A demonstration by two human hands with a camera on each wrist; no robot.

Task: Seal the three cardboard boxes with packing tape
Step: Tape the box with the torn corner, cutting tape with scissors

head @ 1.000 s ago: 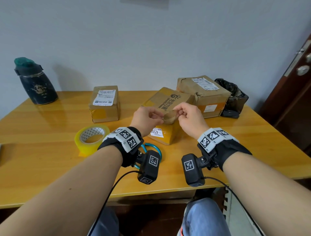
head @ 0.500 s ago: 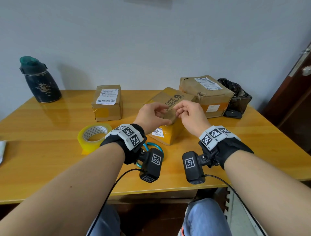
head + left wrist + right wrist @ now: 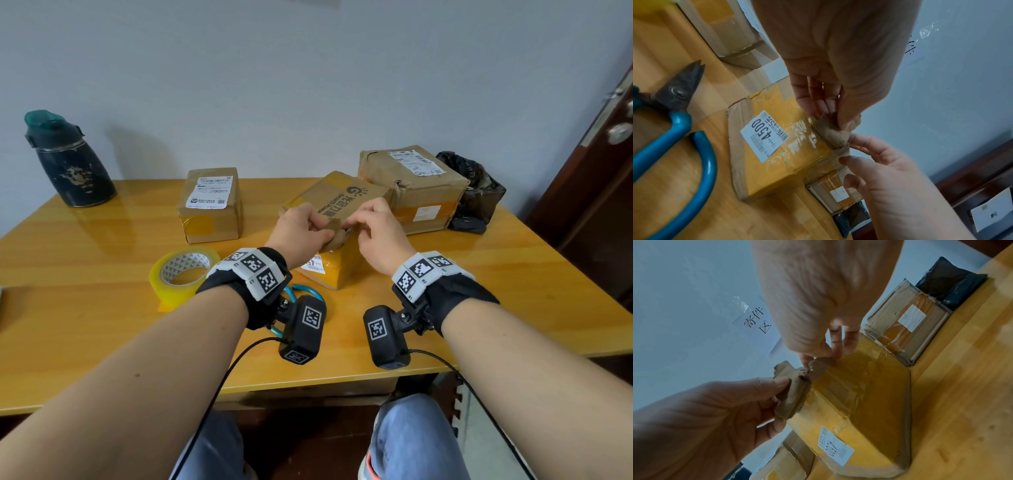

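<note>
The middle cardboard box (image 3: 337, 202), wrapped in yellow tape with a white label, sits tilted at the table's centre. My left hand (image 3: 320, 234) and right hand (image 3: 356, 226) meet at its near top corner. Each pinches the crumpled brown cardboard flap (image 3: 835, 133) there. The left wrist view has my left hand (image 3: 830, 116) pinching from above and my right hand (image 3: 849, 149) from below. A second box (image 3: 212, 202) stands at the left and a third, larger box (image 3: 411, 185) at the right rear. The yellowish tape roll (image 3: 185, 270) lies left of my left wrist.
Blue-handled scissors (image 3: 674, 129) lie on the wooden table (image 3: 85, 308) under my left wrist. A dark flask (image 3: 68, 161) stands at the far left corner. A black bag (image 3: 476, 192) sits behind the right box. A door (image 3: 599, 205) is at the right.
Both hands stay at the box's near corner, fingers shifting a little on the crumpled flap. The box and tape roll have not moved.
</note>
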